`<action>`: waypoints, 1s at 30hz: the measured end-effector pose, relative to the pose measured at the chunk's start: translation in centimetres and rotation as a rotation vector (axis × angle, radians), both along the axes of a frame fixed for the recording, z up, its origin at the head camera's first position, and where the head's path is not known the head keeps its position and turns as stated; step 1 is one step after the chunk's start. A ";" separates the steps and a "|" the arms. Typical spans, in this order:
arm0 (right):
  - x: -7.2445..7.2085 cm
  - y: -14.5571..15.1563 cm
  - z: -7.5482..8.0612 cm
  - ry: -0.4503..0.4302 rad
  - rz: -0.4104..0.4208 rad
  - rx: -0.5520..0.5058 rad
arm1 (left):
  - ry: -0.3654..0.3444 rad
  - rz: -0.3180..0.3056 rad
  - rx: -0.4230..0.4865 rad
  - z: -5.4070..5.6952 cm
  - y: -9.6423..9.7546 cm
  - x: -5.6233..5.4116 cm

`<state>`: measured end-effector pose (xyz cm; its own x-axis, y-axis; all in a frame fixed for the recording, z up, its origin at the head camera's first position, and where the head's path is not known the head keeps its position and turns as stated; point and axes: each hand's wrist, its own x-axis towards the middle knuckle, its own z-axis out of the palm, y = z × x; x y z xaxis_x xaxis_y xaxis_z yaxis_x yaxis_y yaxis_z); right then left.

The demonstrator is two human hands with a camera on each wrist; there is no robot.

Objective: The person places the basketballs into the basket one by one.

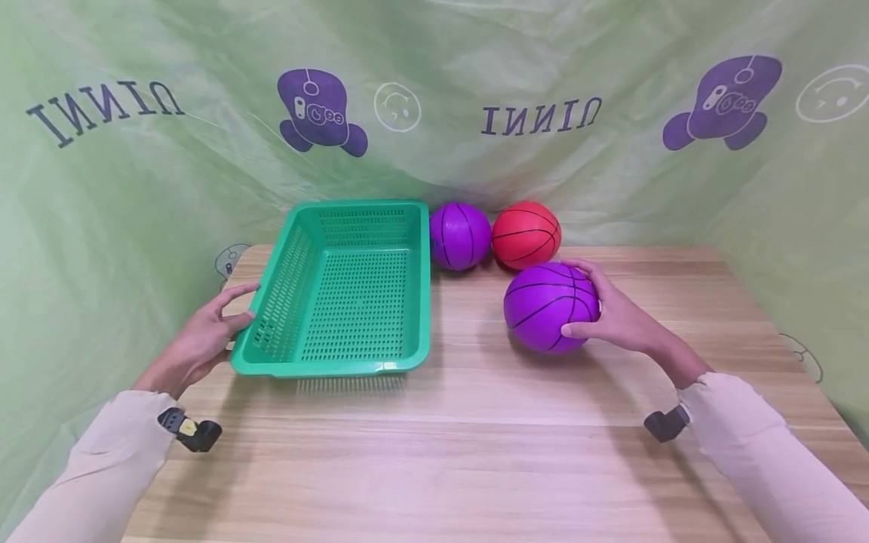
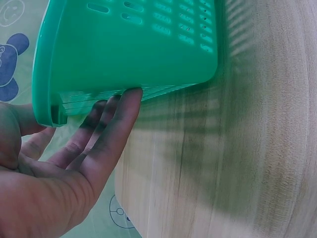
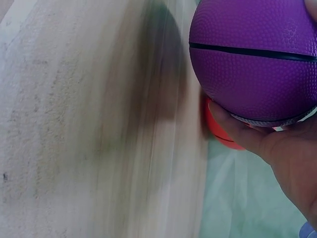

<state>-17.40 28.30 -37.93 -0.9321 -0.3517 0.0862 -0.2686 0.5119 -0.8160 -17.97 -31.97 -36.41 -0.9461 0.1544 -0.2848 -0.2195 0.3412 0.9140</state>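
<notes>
A green plastic basket (image 1: 330, 368) with slotted walls and floor stands on the left half of the table. My left hand (image 1: 210, 328) grips its left side, thumb at the rim and the other fingers (image 2: 116, 124) against the outer wall. My right hand (image 1: 614, 313) holds a purple toy basketball (image 1: 546, 305) from its right side, thumb in front and fingers behind. In the right wrist view the held purple ball (image 3: 252, 74) hangs over the table, its shadow apart from it. Nothing lies inside the basket.
Behind the held ball, a second purple ball (image 1: 460, 236) rests against the basket's right side. A red ball (image 1: 526, 235) sits beside it at the back edge. The wooden table (image 1: 434, 467) is enclosed by a green printed curtain (image 1: 434, 166) at the back and sides.
</notes>
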 end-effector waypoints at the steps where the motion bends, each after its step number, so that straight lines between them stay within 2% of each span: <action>1: 0.0 -0.1 0.1 0.003 0.003 -0.001 | 0.002 0.000 0.003 0.0 0.0 0.0; 12: -0.3 -1.2 0.9 0.033 0.044 -0.018 | 0.009 -0.003 0.013 0.0 -0.1 -0.1; 30: -0.7 -2.5 1.8 0.035 0.073 -0.019 | 0.005 -0.004 0.023 0.1 0.0 0.1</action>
